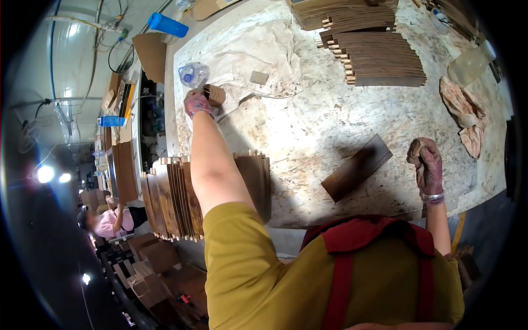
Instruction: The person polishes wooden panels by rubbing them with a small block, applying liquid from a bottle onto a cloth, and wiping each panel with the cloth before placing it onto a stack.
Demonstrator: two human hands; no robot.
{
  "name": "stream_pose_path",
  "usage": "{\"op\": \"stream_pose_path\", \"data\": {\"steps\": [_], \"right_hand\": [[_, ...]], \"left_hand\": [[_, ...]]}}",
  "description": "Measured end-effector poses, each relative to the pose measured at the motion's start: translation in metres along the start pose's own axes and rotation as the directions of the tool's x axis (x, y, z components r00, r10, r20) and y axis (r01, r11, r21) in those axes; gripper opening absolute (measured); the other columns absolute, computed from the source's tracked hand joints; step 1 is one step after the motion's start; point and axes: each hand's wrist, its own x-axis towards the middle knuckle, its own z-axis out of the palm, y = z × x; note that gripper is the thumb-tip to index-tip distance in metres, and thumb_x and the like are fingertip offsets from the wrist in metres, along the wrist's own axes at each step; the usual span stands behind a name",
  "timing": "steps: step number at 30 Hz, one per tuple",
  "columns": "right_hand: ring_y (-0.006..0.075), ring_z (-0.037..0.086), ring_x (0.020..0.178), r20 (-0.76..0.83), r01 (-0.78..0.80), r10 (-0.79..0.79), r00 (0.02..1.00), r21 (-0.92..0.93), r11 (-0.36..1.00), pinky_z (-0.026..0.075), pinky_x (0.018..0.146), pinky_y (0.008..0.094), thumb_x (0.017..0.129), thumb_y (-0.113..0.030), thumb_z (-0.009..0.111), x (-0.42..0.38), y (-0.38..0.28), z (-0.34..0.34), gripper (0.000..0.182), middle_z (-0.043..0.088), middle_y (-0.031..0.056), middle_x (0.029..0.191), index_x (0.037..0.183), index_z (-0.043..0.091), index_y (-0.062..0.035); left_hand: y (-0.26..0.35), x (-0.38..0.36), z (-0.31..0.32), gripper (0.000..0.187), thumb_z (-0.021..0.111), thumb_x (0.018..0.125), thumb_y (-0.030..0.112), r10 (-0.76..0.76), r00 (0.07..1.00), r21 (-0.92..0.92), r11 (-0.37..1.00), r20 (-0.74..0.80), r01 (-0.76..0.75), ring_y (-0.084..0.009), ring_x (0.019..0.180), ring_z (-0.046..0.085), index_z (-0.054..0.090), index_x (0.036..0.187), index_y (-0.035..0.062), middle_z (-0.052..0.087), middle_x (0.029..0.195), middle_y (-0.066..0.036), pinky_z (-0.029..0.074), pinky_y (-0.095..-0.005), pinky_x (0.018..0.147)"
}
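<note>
My left hand [197, 103], in a stained glove, reaches across to the far left of the table. Its fingers are closed around a small brown ribbed object [216, 94], whose exact kind I cannot make out. Just beyond it lies a clear plastic bottle [192, 75]. Near the table's front right, my right hand [432, 165], also gloved and stained, is closed on a crumpled brown rag [418, 159]. Between the hands a dark brown stained wooden board [357, 169] lies flat and at a slant, apart from both.
A white cloth [242, 49] with a small grey pad [259, 77] lies at the back. Stacked slats [385, 60] with light pegs stand at the back right. More boards [181, 198] line the front left edge. A jar [467, 66] and rag [465, 113] are right. A person [113, 221] is far left.
</note>
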Motion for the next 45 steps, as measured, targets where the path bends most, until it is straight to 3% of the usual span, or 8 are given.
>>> {"op": "stream_pose_path", "data": {"steps": [5,11,16,19,26,28,31,45], "right_hand": [[0.0144,0.055,0.077,-0.042,0.006,-0.007,0.999,-0.020,1.000,0.045,0.067,0.0258,0.093,-0.019,0.065,-0.001,0.003,-0.001,0.026,0.058,0.0049,0.088,0.112,0.060,-0.0028],[0.0139,0.054,0.077,-0.037,-0.002,0.001,0.999,-0.017,1.000,0.044,0.066,0.0255,0.093,-0.019,0.064,-0.001,0.001,0.001,0.026,0.057,0.0044,0.087,0.113,0.059,-0.0027],[0.0134,0.052,0.075,-0.015,0.024,-0.024,1.000,-0.035,0.999,0.042,0.065,0.0253,0.094,-0.020,0.062,0.000,0.002,0.000,0.026,0.056,0.0042,0.085,0.112,0.059,-0.0025],[0.0131,0.052,0.075,0.054,0.028,-0.026,0.998,-0.030,0.999,0.042,0.065,0.0252,0.095,-0.021,0.061,0.001,0.000,-0.001,0.025,0.056,0.0041,0.084,0.111,0.059,-0.0021],[0.0127,0.053,0.075,-0.082,-0.029,0.016,0.997,-0.163,0.986,0.045,0.067,0.0259,0.094,-0.019,0.059,-0.006,0.000,-0.001,0.026,0.055,0.0041,0.085,0.113,0.056,-0.0019],[0.0126,0.054,0.076,-0.002,-0.053,0.053,0.999,-0.060,0.997,0.046,0.068,0.0261,0.093,-0.019,0.060,-0.004,-0.004,-0.007,0.026,0.056,0.0043,0.086,0.113,0.055,-0.0017],[0.0117,0.055,0.075,0.137,-0.070,0.063,0.989,0.048,0.996,0.048,0.069,0.0258,0.094,-0.018,0.060,-0.001,-0.004,-0.011,0.024,0.058,0.0038,0.087,0.110,0.057,-0.0002],[0.0108,0.049,0.068,0.059,-0.052,0.054,0.997,-0.026,0.998,0.043,0.063,0.0263,0.094,-0.016,0.062,-0.042,0.001,0.007,0.022,0.057,0.0030,0.079,0.105,0.060,0.0018]], "left_hand": [[0.029,0.016,-0.043,0.022,0.065,0.085,0.022,0.243,0.962,0.692,0.673,0.128,-0.262,-0.0272,0.090,0.069,0.073,0.100,0.0076,0.073,0.091,-0.011,0.052,-0.0337,0.078],[0.023,0.009,-0.035,0.030,0.065,0.083,0.032,-0.208,0.978,-0.300,0.932,0.021,0.205,-0.0281,0.092,0.069,0.075,0.097,0.0072,0.073,0.102,-0.012,0.053,-0.0400,0.082],[0.135,-0.034,-0.070,0.030,0.064,0.082,0.037,-0.217,0.974,0.443,0.869,-0.062,0.222,-0.0284,0.090,0.069,0.075,0.102,0.0177,0.072,0.102,-0.010,0.054,-0.0424,0.079],[0.116,-0.021,-0.060,0.034,0.064,0.081,0.041,-0.318,0.948,0.135,0.938,-0.025,0.319,-0.0294,0.092,0.069,0.075,0.104,0.0177,0.072,0.101,-0.011,0.054,-0.0423,0.079],[0.090,0.017,-0.056,0.041,0.060,0.085,0.051,0.100,0.994,0.831,0.556,-0.053,-0.012,-0.0282,0.091,0.068,0.075,0.099,0.0156,0.071,0.103,-0.009,0.055,-0.0407,0.077],[0.109,0.036,-0.059,0.032,0.062,0.088,0.031,0.117,0.992,-0.058,0.991,-0.041,-0.120,-0.0256,0.096,0.067,0.069,0.105,0.0055,0.069,0.106,-0.013,0.054,-0.0376,0.084],[0.202,-0.019,-0.079,0.028,0.063,0.091,0.012,0.153,0.988,-0.788,0.612,0.033,-0.069,-0.0224,0.102,0.065,0.062,0.113,-0.0057,0.067,0.109,-0.017,0.051,-0.0338,0.093],[0.375,-0.361,-0.013,0.017,0.072,0.089,0.015,0.188,0.641,-0.668,0.217,0.744,0.711,-0.0156,0.079,0.064,0.062,0.096,0.0046,0.065,0.088,-0.008,0.055,-0.0267,0.072]]}}
